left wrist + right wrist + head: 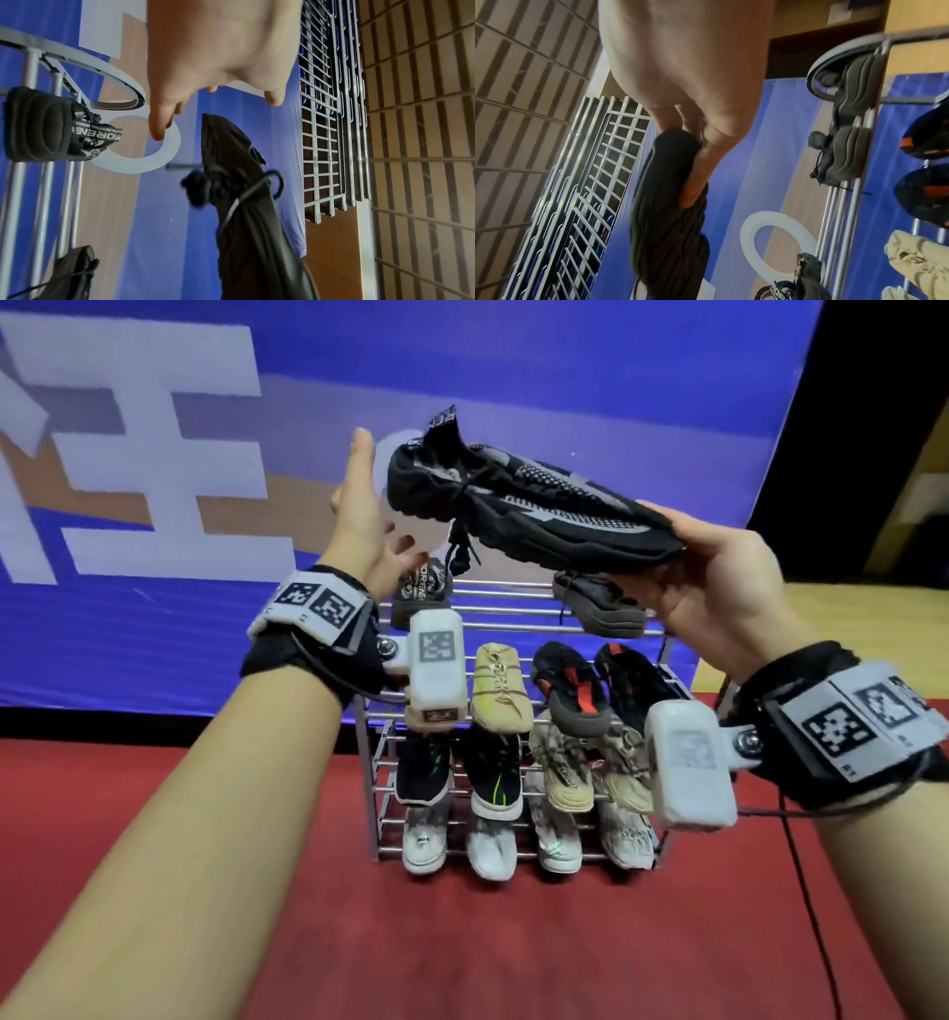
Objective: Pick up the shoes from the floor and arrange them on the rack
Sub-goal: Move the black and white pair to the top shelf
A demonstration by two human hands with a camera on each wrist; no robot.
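the right hand (719, 603) grips a black shoe (529, 505) by its toe, fingers under the sole and thumb on top, and holds it in the air above the top shelf of the metal rack (513, 603). the shoe lies on its side with the heel end toward the left hand (364, 505), its laces (459, 552) dangling. white lettering runs along its heel tab, too blurred to read. the left hand is spread flat, palm toward the heel, just beside it but not gripping.

at the top shelf's left edge stands another black shoe (422, 593) whose tongue label reads "foreng", with smaller print i cannot read. near the right edge lies a grey shoe (601, 603). the lower shelves carry beige, black-and-red, black-and-green and white pairs. a blue banner (513, 361) with large white characters hangs behind, above the red carpet (462, 942).
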